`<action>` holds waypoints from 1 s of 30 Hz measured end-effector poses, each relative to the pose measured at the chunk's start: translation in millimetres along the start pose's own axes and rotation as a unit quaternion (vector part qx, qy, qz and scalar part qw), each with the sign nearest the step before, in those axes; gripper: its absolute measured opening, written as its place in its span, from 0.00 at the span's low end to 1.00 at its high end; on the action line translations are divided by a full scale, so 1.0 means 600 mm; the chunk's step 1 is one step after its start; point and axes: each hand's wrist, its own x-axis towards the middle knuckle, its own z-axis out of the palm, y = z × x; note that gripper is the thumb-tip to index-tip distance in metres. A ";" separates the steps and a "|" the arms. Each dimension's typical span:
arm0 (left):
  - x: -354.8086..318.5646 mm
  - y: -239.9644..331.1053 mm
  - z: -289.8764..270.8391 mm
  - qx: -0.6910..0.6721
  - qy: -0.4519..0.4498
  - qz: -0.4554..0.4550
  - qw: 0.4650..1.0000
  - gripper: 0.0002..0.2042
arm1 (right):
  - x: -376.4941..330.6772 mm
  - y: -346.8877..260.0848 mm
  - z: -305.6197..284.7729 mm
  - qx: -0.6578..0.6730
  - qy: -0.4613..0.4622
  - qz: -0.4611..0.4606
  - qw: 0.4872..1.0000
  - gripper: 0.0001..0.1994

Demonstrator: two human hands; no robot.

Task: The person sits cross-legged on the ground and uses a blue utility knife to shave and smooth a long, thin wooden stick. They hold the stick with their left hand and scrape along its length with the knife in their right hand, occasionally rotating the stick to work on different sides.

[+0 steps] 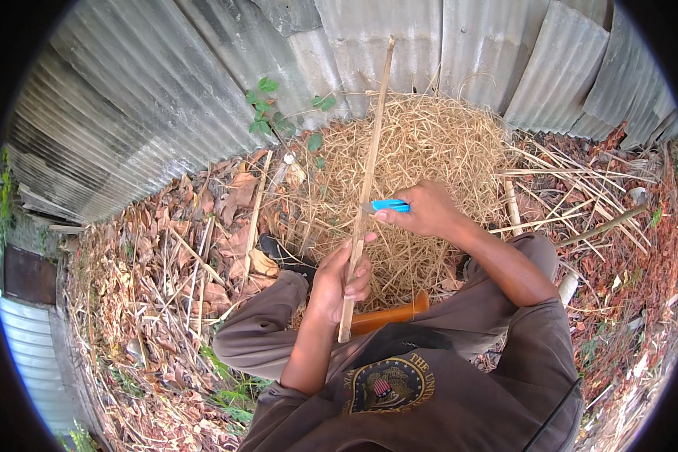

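The bamboo strip (367, 184) runs near upright, its lower end gripped in the left hand (340, 279). Above it, the right hand (423, 209) holds a blue-handled knife (390, 205) closed in its fingers, the blade seemingly against the strip.

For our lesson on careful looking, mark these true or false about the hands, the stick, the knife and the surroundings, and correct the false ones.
1. The left hand grips a thin stick near its lower end. True.
2. The right hand is empty. False: it holds a blue-handled knife against the stick.
3. The stick lies flat on the ground. False: it is held up, its far end pointing toward the metal wall.
4. A heap of shavings lies beyond the hands. True.
5. Dry leaves cover the ground on the left. True.
6. The wall is brick. False: it is corrugated metal sheet.
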 end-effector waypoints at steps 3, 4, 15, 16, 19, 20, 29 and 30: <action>0.007 -0.003 -0.003 0.002 -0.015 -0.004 1.000 0.26 | -0.002 0.009 0.013 0.114 -0.017 0.038 0.993 0.29; 0.010 -0.001 0.000 0.026 -0.001 0.011 1.000 0.28 | -0.001 0.011 0.015 0.175 -0.022 0.056 0.983 0.28; 0.067 -0.018 -0.008 0.080 0.070 0.076 0.991 0.29 | -0.043 -0.054 0.076 0.326 0.040 -0.056 0.943 0.09; 0.076 -0.025 -0.012 0.109 0.075 0.084 0.988 0.27 | -0.045 -0.043 0.080 0.311 0.036 -0.062 0.948 0.08; 0.099 -0.030 -0.008 0.173 0.119 0.118 0.971 0.23 | -0.047 -0.035 0.086 0.284 0.024 -0.080 0.955 0.05; 0.107 -0.027 -0.004 0.193 0.134 0.132 0.963 0.22 | -0.048 -0.038 0.084 0.281 0.031 -0.083 0.956 0.04; 0.128 -0.015 0.004 0.096 0.092 0.100 0.986 0.19 | -0.069 -0.038 0.092 0.231 0.143 -0.153 0.950 0.06; 0.130 -0.015 0.004 0.084 0.092 0.100 0.987 0.19 | -0.070 -0.037 0.091 0.223 0.151 -0.163 0.949 0.06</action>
